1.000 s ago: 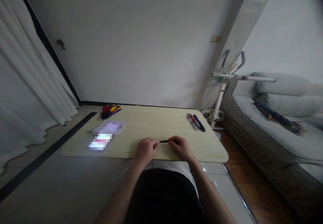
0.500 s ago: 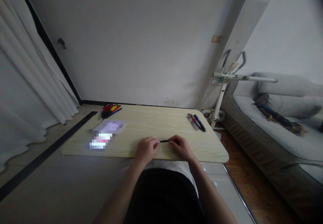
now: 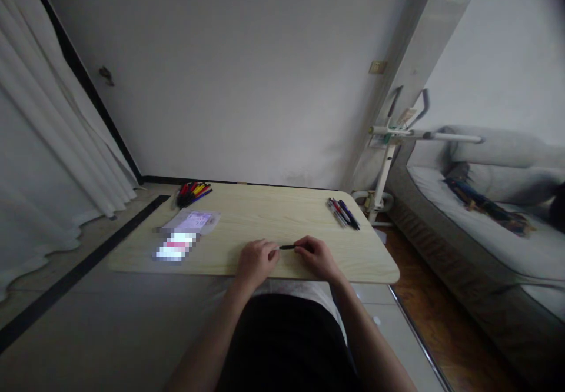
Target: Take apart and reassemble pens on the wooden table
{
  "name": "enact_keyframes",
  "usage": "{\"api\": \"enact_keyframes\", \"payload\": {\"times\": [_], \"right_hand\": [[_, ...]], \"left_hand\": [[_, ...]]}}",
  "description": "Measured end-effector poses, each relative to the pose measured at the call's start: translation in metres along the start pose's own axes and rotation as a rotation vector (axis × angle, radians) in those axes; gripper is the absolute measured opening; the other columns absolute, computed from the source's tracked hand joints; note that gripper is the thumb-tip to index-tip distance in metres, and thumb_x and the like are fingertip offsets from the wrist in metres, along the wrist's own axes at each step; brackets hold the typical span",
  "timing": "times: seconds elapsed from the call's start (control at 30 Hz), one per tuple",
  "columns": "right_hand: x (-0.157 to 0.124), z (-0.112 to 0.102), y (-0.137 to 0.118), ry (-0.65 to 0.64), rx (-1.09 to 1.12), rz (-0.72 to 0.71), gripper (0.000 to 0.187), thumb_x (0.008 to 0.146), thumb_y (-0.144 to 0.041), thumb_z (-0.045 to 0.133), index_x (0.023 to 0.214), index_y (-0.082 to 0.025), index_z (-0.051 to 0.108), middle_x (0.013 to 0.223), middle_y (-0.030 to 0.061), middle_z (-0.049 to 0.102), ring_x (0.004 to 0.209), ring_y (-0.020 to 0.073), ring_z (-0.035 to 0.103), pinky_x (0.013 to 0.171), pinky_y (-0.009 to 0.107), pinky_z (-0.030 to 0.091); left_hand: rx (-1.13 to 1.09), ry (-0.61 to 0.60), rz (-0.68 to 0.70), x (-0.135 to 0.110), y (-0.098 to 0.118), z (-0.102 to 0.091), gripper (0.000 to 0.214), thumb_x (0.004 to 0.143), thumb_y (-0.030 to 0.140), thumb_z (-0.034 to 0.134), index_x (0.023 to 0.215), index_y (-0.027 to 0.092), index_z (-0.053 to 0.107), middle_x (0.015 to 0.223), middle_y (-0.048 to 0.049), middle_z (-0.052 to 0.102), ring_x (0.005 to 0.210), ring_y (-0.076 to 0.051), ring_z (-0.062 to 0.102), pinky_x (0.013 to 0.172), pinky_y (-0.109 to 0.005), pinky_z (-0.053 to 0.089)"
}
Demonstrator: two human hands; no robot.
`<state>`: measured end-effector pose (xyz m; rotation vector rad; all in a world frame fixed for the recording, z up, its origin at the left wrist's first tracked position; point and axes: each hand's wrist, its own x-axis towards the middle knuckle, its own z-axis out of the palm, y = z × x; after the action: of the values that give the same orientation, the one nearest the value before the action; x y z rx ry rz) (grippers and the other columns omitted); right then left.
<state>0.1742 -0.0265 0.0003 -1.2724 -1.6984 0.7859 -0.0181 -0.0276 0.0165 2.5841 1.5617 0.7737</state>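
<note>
A dark, slim pen (image 3: 288, 247) lies level between my two hands, just over the near part of the wooden-topped table (image 3: 260, 209). The fingers of my left hand (image 3: 258, 262) are closed on its left end. At the other end, my right hand (image 3: 316, 258) pinches it between thumb and fingers. Both pen ends are hidden by my fingertips, so only the dark middle shows. To the right on the tabletop lies a small group of pens (image 3: 343, 213), some clear-bodied and some dark blue or black.
A bunch of coloured pens (image 3: 193, 194) lies at the far left corner. Nearer are a clear plastic packet (image 3: 194, 221) and a bright, pixelated rectangle (image 3: 176, 246). White exercise equipment (image 3: 386, 168) and a grey sofa (image 3: 494, 203) stand to the right; a white curtain (image 3: 53, 133) hangs left.
</note>
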Motion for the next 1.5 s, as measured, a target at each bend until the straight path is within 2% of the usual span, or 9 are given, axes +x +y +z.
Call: {"api": "enact_keyframes", "payload": {"times": [0.73, 1.23, 1.4, 1.5], "right_hand": [[-0.001, 0.003, -0.005, -0.020, -0.172, -0.020, 0.020, 0.079, -0.029, 0.048, 0.080, -0.017, 0.064, 0.072, 0.0027, 0.065, 0.066, 0.0143, 0.057, 0.062, 0.023, 0.040], [0.000, 0.006, -0.013, -0.021, -0.307, 0.011, 0.037, 0.083, -0.037, 0.038, 0.061, -0.015, 0.058, 0.056, 0.0012, 0.057, 0.054, 0.0111, 0.048, 0.052, 0.021, 0.033], [-0.001, 0.005, -0.016, -0.003, -0.189, -0.020, 0.031, 0.082, -0.038, 0.041, 0.079, -0.017, 0.062, 0.071, 0.0019, 0.062, 0.066, 0.0129, 0.054, 0.060, 0.021, 0.037], [-0.002, 0.004, -0.015, -0.022, -0.123, -0.011, 0.029, 0.079, -0.039, 0.046, 0.092, -0.017, 0.060, 0.070, 0.0015, 0.061, 0.064, 0.0127, 0.054, 0.058, 0.021, 0.039]], "left_hand": [[0.006, 0.004, 0.012, 0.000, -0.001, 0.001, 0.018, 0.079, 0.026, 0.046, 0.080, 0.021, 0.063, 0.073, -0.0044, 0.059, 0.072, -0.017, 0.052, 0.066, -0.027, 0.034], [-0.010, 0.006, 0.014, 0.000, -0.002, 0.003, 0.017, 0.078, 0.025, 0.047, 0.080, 0.021, 0.063, 0.075, -0.0043, 0.060, 0.073, -0.017, 0.052, 0.067, -0.028, 0.035], [-0.023, 0.003, -0.004, 0.000, 0.000, 0.001, 0.017, 0.078, 0.024, 0.046, 0.081, 0.020, 0.063, 0.075, -0.0047, 0.061, 0.074, -0.017, 0.053, 0.068, -0.027, 0.035], [-0.021, 0.003, -0.008, -0.001, 0.001, -0.001, 0.016, 0.078, 0.024, 0.046, 0.077, 0.020, 0.062, 0.074, -0.0047, 0.060, 0.072, -0.016, 0.053, 0.067, -0.028, 0.036]]}}
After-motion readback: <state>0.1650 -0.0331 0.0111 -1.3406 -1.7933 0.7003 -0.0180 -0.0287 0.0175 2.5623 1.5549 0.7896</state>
